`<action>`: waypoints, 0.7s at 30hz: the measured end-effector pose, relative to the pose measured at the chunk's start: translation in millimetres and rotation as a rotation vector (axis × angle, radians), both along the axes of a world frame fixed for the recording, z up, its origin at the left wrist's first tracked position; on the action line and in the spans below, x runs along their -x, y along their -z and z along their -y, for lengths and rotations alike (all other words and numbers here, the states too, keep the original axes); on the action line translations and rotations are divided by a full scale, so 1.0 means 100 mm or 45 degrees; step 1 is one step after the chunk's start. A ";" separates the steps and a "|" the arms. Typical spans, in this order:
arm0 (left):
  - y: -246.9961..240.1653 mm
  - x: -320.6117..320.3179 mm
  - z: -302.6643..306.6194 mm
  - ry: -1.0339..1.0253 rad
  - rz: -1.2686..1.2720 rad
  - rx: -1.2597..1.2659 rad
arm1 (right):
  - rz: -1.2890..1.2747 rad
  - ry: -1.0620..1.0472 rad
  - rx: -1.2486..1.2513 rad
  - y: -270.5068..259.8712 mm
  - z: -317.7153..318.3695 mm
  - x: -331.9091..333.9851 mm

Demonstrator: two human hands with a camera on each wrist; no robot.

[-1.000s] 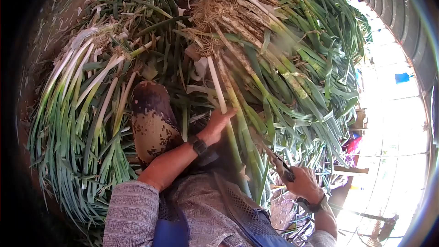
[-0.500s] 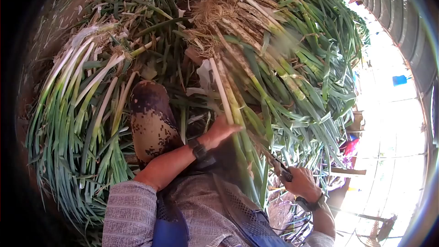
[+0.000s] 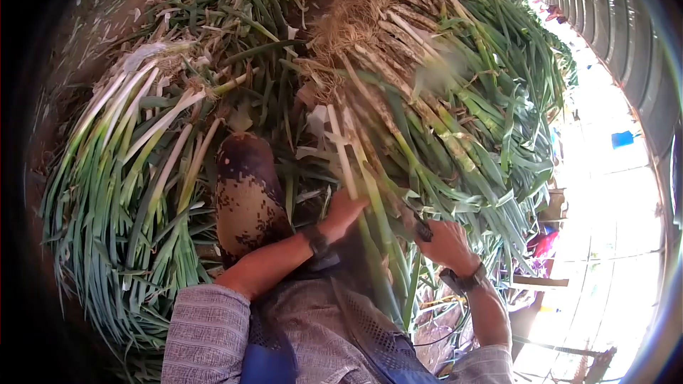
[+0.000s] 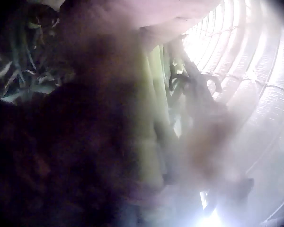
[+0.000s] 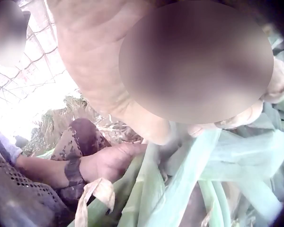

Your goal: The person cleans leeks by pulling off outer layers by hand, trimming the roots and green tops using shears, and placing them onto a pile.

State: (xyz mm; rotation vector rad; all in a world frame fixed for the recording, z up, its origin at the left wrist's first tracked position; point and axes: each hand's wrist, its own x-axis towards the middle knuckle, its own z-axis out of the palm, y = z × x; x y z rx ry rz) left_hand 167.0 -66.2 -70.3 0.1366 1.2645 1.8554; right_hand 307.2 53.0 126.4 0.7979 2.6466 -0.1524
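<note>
My left hand [image 3: 345, 215] grips a few long green onions [image 3: 340, 149] partway along their stems, in front of my body. Their white ends point away, the peeled one cleaner than the soil-stained one beside it. Green leaves run back toward my lap. Just right of these leaves, my right hand [image 3: 448, 247] holds a dark-handled tool [image 3: 423, 230] with a brownish, blade-like front part. The right wrist view shows the left hand [image 5: 111, 163] at the stems beside broad leaves [image 5: 199, 175]. The left wrist view is blurred, with pale green stems [image 4: 151, 118] below the hand.
A large heap of soil-stained onions [image 3: 398, 35], roots outward, lies ahead and right. At left rests a pile with cleaned white stems [image 3: 121, 99]. My knee [image 3: 249, 185] in patterned cloth stands between them. Loose leaves litter the ground; a ribbed translucent wall [image 3: 605, 35] curves at right.
The right hand has moved left and up with the tool, closer to the left hand. The left hand has shifted slightly toward my body, still gripping the stems. The view has shifted a little.
</note>
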 end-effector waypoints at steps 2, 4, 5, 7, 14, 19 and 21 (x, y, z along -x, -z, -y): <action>0.06 0.01 -0.02 -0.026 -0.030 0.030 | 0.026 -0.023 0.011 0.03 -0.04 0.17; 0.07 0.03 -0.04 -0.100 -0.026 0.055 | 0.066 0.022 0.040 0.02 -0.08 0.31; 0.06 0.08 -0.03 -0.108 -0.029 0.053 | 0.039 0.029 0.026 0.03 -0.10 0.36; 0.00 0.20 0.00 -0.099 0.232 0.080 | 0.120 0.057 0.056 -0.05 -0.06 0.53; 0.02 0.72 -0.12 -0.275 0.473 -0.155 | 0.047 0.001 0.093 -0.12 -0.11 0.39; 0.13 1.02 -0.33 -0.296 0.573 -0.225 | 0.150 -0.071 0.204 -0.18 -0.07 -0.28; 0.07 1.15 -0.36 -0.306 0.705 -0.424 | 0.211 -0.072 0.184 -0.13 -0.04 -0.50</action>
